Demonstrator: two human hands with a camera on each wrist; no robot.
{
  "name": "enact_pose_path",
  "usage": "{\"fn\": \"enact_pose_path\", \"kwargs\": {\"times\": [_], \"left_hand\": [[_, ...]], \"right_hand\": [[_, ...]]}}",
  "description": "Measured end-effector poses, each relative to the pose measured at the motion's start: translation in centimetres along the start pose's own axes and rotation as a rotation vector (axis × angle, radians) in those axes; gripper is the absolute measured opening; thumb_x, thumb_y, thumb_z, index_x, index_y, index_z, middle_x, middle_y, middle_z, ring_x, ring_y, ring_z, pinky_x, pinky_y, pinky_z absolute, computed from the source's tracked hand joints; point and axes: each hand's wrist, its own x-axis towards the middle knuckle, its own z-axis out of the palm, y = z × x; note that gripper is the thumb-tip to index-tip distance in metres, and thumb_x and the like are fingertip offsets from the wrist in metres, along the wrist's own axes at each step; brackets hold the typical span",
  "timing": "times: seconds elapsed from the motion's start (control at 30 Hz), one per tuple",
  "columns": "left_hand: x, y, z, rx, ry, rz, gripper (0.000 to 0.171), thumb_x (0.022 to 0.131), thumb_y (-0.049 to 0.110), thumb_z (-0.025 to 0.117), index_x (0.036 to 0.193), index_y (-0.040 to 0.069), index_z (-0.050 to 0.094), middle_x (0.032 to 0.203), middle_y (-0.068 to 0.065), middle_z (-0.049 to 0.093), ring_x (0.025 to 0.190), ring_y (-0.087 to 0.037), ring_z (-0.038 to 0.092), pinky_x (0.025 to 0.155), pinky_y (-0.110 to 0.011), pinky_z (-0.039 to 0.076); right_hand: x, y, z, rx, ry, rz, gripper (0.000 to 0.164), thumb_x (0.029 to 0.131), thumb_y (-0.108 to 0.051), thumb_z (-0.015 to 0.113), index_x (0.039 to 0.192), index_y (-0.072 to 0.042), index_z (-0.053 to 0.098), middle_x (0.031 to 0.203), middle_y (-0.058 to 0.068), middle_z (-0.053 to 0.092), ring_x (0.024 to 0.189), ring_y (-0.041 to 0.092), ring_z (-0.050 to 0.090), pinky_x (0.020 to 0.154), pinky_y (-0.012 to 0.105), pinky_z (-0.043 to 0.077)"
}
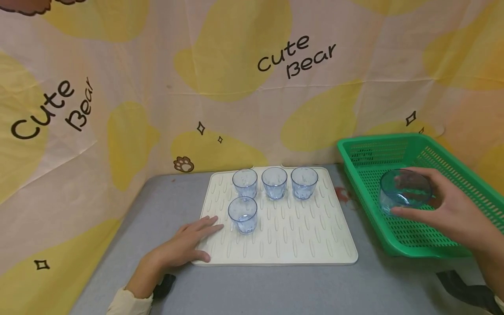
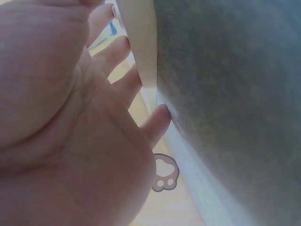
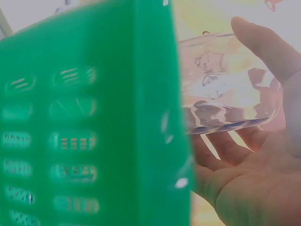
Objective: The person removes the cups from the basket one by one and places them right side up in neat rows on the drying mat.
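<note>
My right hand (image 1: 453,210) grips a clear bluish glass (image 1: 405,190) over the green basket (image 1: 387,236), thumb on the near side and fingers round the far side. In the right wrist view the glass (image 3: 230,84) shows beyond the basket's wall (image 3: 117,117). My left hand (image 1: 183,245) rests with spread fingers on the left edge of the cream draining mat (image 1: 291,245). Just right of its fingertips stands one glass (image 1: 243,214) on the mat. Behind it three more glasses stand in a row along the back: left (image 1: 245,183), middle (image 1: 274,183) and right (image 1: 304,183).
The mat and basket sit on a grey table (image 1: 252,288). A printed cloth (image 1: 236,87) hangs behind and to the left, close to the table's back edge. The basket's raised rim stands to the right of the mat.
</note>
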Motion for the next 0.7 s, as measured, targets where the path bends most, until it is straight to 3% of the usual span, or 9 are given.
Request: {"fn": "enact_pose_path", "kwargs": {"times": [0.23,0.7], "left_hand": [[0.1,0.0,-0.1,0.011,-0.005,0.002,0.082,0.081,0.044,0.075,0.153,0.027,0.039,0.163,-0.007,0.031,0.151,-0.034,0.028,0.11,-0.062,0.027],[-0.2,0.0,0.0,-0.005,-0.003,0.001,0.082,0.081,0.049,0.073,0.153,0.028,0.039,0.164,-0.006,0.03,0.151,-0.034,0.027,0.11,-0.063,0.026]], "right_hand": [[-0.4,-1.4,1.0,0.063,0.016,-0.085,0.086,0.069,0.014,0.081,0.143,-0.01,0.044,0.125,-0.009,0.059,0.1,-0.003,0.062,0.08,0.006,0.047],[-0.9,-3.5,3.7,0.116,-0.064,-0.112,0.087,0.068,0.009,0.085,0.142,-0.012,0.044,0.125,-0.002,0.059,0.102,0.003,0.063,0.081,0.011,0.05]]}}
